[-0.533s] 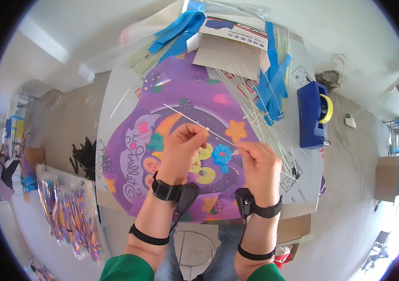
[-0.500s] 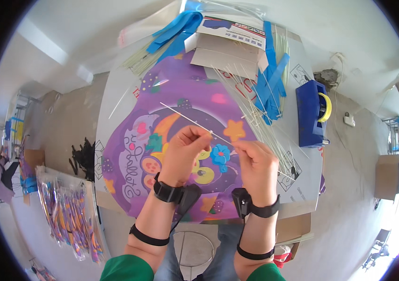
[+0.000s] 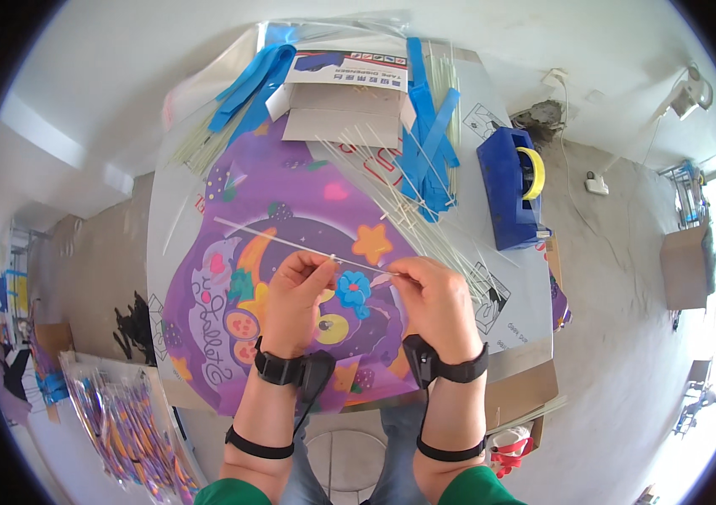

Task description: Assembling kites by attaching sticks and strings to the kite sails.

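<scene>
A thin white rod (image 3: 265,235) is held slantwise between my two hands, its long free end reaching up to the left. My left hand (image 3: 292,303) pinches it part way along, where a small white piece shows at the fingertips. On the rod's right end my right hand (image 3: 435,299) closes with thumb and fingers; the very tip is hidden. Below both hands a purple printed sheet (image 3: 274,185) with cartoon fruit, stars and a blue flower lies spread over the table. Both wrists wear black straps with small devices.
Behind the sheet stands an opened cardboard box (image 3: 341,126). Loose white rods (image 3: 392,198) and blue strips (image 3: 429,160) lie right of it, with more blue strips at left. A blue tape dispenser (image 3: 505,189) sits at the right edge. Bagged colourful items (image 3: 127,421) are lower left.
The rod now lies flatter, and my fingertips are slightly farther apart along it. My view has shifted, so the table and its things appear farther left.
</scene>
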### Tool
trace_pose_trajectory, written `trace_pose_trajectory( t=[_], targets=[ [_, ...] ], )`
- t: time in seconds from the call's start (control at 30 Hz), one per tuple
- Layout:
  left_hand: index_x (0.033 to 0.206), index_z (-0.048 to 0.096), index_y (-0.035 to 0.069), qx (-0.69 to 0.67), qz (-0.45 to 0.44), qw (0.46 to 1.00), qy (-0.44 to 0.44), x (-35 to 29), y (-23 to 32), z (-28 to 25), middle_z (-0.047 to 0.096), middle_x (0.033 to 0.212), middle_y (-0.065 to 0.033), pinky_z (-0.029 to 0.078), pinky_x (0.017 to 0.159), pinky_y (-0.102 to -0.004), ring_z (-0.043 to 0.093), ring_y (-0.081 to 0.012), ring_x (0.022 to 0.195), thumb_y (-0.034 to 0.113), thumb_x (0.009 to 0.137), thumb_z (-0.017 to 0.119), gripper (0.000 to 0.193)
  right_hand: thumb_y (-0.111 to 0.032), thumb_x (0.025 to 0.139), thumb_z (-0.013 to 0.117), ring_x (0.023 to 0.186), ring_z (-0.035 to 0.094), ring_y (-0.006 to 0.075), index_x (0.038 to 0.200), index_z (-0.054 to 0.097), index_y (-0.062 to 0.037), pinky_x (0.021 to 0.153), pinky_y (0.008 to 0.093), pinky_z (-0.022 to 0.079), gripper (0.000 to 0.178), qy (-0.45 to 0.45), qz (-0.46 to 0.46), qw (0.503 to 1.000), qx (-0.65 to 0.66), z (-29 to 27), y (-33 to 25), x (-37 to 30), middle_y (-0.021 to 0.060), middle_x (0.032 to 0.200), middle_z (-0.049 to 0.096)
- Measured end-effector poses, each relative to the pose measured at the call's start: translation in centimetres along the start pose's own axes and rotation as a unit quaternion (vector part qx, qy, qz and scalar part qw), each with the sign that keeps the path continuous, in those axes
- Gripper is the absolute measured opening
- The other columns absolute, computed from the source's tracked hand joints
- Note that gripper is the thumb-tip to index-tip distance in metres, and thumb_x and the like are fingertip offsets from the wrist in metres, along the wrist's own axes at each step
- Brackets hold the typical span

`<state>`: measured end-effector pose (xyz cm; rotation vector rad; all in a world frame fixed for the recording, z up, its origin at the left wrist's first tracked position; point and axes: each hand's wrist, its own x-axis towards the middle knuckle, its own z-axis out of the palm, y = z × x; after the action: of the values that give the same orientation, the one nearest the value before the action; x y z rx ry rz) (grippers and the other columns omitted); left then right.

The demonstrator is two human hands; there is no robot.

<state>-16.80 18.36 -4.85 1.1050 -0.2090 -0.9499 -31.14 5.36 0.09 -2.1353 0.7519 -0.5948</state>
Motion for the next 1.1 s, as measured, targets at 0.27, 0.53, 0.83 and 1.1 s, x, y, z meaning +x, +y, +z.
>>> trace_pose_trajectory(
  t=[0.27,0.53,0.83,1.1],
  targets=[
    [0.108,0.056,0.002,0.068,0.014,0.997,0.028,-0.5,0.4,1.9,0.061,0.102,-0.0058,0.044,0.073,-0.0252,0.057,-0.0117,0.086,0.014,0.093,0.056,0.019,0.002,0.077,0.059,0.071,0.061,0.0296,0.085,0.067,-0.0047,0.063,0.0348,0.049,0.013,0.155,0.070,0.980,-0.101,-3.3,3.4,-0.1,0.0101,0.080,0.062],
    [0.098,0.059,0.007,0.220,0.056,0.972,0.053,-0.9,0.9,2.9,0.060,0.082,0.0009,0.041,0.057,-0.0183,0.054,-0.0061,0.069,0.018,0.091,0.060,0.013,0.004,0.078,0.058,0.085,0.060,0.0292,0.093,0.067,-0.0027,0.074,0.0352,0.049,0.018,0.250,0.042,0.965,-0.060,-4.3,5.7,-0.2,0.0106,0.092,0.063],
    [0.082,0.062,0.003,0.594,0.303,0.712,-0.218,10.5,-1.4,15.2,0.057,0.078,-0.0128,0.048,0.067,-0.0383,0.059,-0.0295,0.076,0.011,0.079,0.065,0.009,0.000,0.083,0.058,0.073,0.062,0.0261,0.089,0.066,-0.0021,0.065,0.0308,0.049,0.010,0.327,0.116,0.938,0.020,-6.8,6.8,-1.0,0.0100,0.084,0.064],
    [0.085,0.068,0.002,0.795,0.225,0.553,-0.108,16.3,-6.2,18.9,0.060,0.094,-0.0173,0.051,0.074,-0.0404,0.061,-0.0330,0.088,0.025,0.073,0.074,0.026,0.000,0.082,0.058,0.070,0.062,0.0267,0.086,0.066,-0.0023,0.063,0.0311,0.048,0.009,0.326,0.128,0.935,0.050,-7.1,7.6,-1.4,0.0105,0.079,0.064]
  ],
)
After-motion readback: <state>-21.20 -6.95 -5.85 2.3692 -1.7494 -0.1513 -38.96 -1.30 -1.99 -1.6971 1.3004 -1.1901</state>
